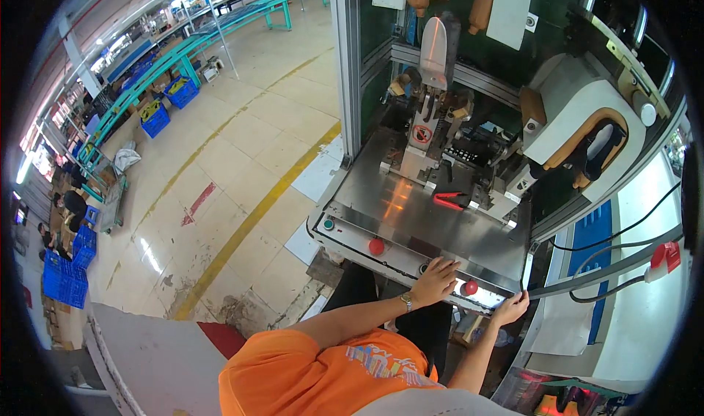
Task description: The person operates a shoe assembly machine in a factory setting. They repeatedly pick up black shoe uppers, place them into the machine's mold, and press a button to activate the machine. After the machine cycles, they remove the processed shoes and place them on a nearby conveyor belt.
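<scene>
While left hand [435,278] rests on control panel [411,233], red button [470,288] just beside.

metal deck [411,218] open | press head [433,123] blocks rear | red buttons [376,247] at edge

Steel machine deck [411,218] carries 2 red buttons [376,247].
</scene>
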`<state>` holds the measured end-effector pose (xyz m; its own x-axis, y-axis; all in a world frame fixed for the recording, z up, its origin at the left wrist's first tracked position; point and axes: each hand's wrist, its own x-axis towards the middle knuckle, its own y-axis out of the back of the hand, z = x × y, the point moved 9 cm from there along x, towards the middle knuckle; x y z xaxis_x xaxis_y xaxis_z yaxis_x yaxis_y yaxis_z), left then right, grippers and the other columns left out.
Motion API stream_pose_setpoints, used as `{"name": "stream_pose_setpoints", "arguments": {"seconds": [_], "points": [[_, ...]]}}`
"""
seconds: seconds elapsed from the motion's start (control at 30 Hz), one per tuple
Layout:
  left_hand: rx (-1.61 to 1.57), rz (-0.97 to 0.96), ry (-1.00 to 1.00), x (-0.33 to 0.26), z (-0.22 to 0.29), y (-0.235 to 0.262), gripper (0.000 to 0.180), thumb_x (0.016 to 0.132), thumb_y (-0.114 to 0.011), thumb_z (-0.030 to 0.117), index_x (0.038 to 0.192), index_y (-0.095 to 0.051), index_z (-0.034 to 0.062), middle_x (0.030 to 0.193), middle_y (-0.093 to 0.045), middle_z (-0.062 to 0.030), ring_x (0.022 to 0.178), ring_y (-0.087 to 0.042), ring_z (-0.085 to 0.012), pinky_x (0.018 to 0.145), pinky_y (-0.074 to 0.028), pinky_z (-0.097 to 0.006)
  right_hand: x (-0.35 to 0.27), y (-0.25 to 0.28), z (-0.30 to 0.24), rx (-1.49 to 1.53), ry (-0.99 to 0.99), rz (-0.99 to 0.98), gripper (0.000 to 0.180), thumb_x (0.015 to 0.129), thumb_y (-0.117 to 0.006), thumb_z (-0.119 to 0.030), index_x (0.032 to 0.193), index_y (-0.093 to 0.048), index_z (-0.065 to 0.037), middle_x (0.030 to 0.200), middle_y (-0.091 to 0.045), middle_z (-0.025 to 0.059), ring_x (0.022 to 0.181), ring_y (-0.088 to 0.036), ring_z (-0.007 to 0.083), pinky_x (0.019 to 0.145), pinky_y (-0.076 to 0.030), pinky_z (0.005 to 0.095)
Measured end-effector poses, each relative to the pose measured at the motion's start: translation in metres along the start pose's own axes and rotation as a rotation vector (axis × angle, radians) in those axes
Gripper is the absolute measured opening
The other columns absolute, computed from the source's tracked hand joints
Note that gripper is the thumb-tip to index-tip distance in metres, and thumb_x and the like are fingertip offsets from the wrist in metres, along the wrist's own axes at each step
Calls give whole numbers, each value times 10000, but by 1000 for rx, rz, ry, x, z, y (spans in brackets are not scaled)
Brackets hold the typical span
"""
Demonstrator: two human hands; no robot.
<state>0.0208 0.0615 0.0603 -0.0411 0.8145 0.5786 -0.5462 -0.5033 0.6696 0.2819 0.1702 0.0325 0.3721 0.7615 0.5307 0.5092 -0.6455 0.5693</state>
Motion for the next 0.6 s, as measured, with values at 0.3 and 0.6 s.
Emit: {"name": "stream_pose_setpoints", "arguments": {"seconds": [0.3,0.6], "points": [[-23,-5,13,2,-1,2,174,812,-530,187,836,-534,15,1171,-505,-128,1114,-436,-250,988,-267,-434,2,-3,4,3,-12,-20,290,867,-459,-182,1059,-543,18,1027,-567,163,953,-512,303,838,-385,363],[13,24,28,0,-2,-2,153,801,-538,184,829,-539,34,1175,-506,-110,1118,-434,-243,995,-261,-438,1,-1,1,-23,-51,-40,291,880,-453,-203,1057,-547,9,1044,-565,153,973,-509,295,844,-386,359]]}}
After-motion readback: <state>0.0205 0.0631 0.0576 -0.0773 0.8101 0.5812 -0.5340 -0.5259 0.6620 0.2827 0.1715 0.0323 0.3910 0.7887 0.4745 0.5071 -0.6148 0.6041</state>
